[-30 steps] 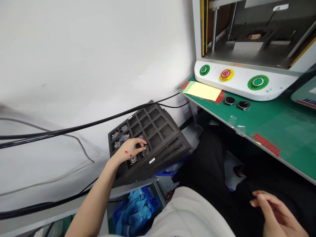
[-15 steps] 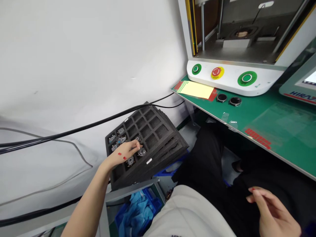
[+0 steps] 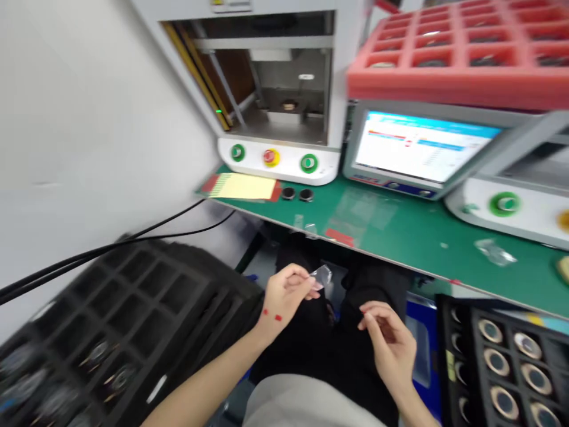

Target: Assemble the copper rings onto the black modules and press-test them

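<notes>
My left hand [image 3: 288, 294] pinches a small clear plastic piece [image 3: 322, 276] above my lap. To its right, my right hand [image 3: 390, 341] hovers with thumb and fingertips drawn together; anything between them is too small to make out. A black foam tray [image 3: 146, 314] at the lower left holds several watch parts, blurred, in its compartments. Two round dark watch pieces [image 3: 288, 194] lie on the green bench [image 3: 395, 228], right of a yellow sheet [image 3: 246, 186].
A press machine [image 3: 280, 168] with green and red buttons stands behind the bench, beside a lit screen [image 3: 422, 148]. A red foam tray [image 3: 427, 88] sits above it. Black cables [image 3: 84, 258] cross at left. Another black tray [image 3: 511, 373] with round parts lies lower right.
The view has swung right. My left hand has left the black foam tray and come over my lap with the clear piece in it. My right hand stays raised, fingertips together.
</notes>
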Demonstrator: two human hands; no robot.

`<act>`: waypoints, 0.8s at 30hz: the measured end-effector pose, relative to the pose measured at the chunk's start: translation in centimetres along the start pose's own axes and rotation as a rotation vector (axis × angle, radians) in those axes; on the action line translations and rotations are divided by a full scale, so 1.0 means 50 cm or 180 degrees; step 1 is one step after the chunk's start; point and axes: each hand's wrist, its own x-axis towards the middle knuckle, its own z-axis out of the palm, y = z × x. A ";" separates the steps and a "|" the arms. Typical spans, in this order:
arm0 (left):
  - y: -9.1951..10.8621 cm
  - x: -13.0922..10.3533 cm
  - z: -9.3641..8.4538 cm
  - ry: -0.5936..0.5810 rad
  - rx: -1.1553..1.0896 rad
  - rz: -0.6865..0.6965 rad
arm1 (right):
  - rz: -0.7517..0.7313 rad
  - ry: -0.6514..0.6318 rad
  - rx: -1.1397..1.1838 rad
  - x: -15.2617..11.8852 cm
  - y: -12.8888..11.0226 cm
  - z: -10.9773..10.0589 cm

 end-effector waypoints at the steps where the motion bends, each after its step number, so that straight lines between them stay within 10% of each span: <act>1: -0.005 0.023 0.058 -0.0199 -0.0202 0.0035 | -0.0114 0.0127 -0.0140 0.002 0.003 -0.014; 5: -0.032 0.079 0.250 -0.0434 -0.0827 0.0056 | -0.0465 0.0464 -0.0749 0.019 0.026 -0.090; 9: -0.073 0.091 0.344 -0.0132 -0.1170 -0.0100 | -0.0382 0.0240 -0.1140 0.056 0.053 -0.152; 24: -0.130 0.108 0.366 0.0189 -0.1644 -0.0224 | -0.0274 -0.1003 -0.1835 0.162 0.118 -0.099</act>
